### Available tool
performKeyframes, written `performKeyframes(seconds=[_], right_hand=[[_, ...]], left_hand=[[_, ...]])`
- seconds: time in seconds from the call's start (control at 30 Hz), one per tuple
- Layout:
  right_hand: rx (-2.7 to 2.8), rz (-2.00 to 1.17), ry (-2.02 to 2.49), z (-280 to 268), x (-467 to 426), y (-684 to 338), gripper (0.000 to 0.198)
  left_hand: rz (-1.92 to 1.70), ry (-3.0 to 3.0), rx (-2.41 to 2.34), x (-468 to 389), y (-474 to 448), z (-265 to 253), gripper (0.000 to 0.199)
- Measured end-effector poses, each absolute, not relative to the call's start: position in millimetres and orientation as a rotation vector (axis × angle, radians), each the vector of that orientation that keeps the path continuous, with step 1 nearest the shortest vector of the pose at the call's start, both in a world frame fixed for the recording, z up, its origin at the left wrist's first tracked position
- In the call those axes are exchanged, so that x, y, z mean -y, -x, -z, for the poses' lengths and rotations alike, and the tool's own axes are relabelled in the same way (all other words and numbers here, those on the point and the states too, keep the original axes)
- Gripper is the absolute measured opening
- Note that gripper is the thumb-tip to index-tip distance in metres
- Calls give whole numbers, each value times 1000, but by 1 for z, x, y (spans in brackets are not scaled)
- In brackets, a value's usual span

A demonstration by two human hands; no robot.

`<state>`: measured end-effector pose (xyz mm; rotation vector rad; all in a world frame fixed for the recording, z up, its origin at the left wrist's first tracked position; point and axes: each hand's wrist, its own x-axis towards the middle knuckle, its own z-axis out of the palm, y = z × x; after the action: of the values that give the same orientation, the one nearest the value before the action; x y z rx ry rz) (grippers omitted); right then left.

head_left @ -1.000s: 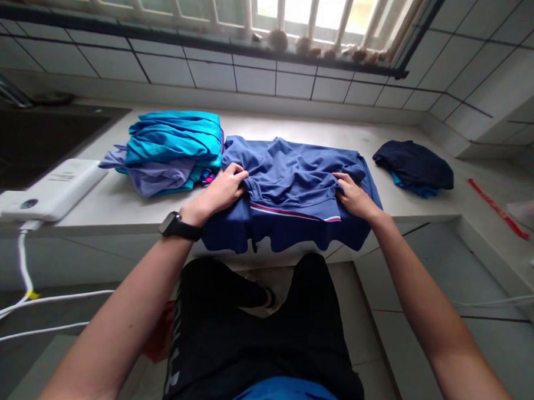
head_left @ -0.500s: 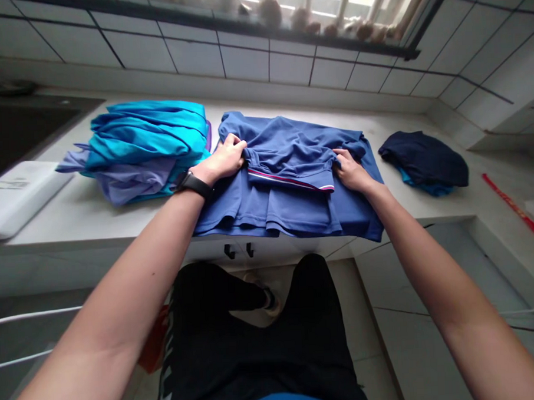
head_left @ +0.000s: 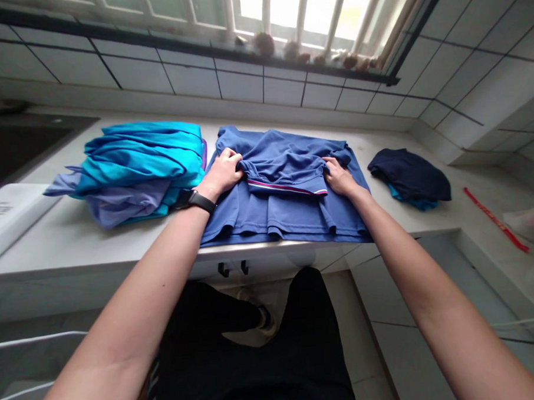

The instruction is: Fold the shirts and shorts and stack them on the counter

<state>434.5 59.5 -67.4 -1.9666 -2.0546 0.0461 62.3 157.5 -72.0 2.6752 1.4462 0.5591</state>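
Observation:
A blue shirt lies on the white counter in front of me, its hem along the front edge. Its upper part is gathered and folded over, and a band with red and white stripes, seemingly the collar, faces me. My left hand, a dark watch on its wrist, grips the gathered cloth at the left end of the band. On the other side, my right hand pinches the cloth near the band's right end. Some fingertips of both hands are hidden in the folds.
Left of the shirt sits a pile of turquoise and lilac clothes, with a white package beyond. A folded navy garment and a red strip lie to the right. Behind the counter are a tiled wall and a barred window.
The shirt's hem, which hung over the counter's front edge, now lies about level with it. Both hands keep hold of the cloth. My view has tilted up slightly.

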Motion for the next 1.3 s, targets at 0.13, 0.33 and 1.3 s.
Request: performKeyframes(seconds=[0.13, 0.33, 1.3], right_hand=[[2123, -133, 2041, 44, -57, -417, 43], [1934, 4, 1714, -4, -15, -404, 41], [1934, 208, 1858, 1, 78, -399, 47]], left_hand=[[-458, -2703, -1464, -143, -66, 46, 36], [-913, -2624, -1475, -98, -38, -16, 19], [-561, -2757, -1150, -24, -15, -9, 37]])
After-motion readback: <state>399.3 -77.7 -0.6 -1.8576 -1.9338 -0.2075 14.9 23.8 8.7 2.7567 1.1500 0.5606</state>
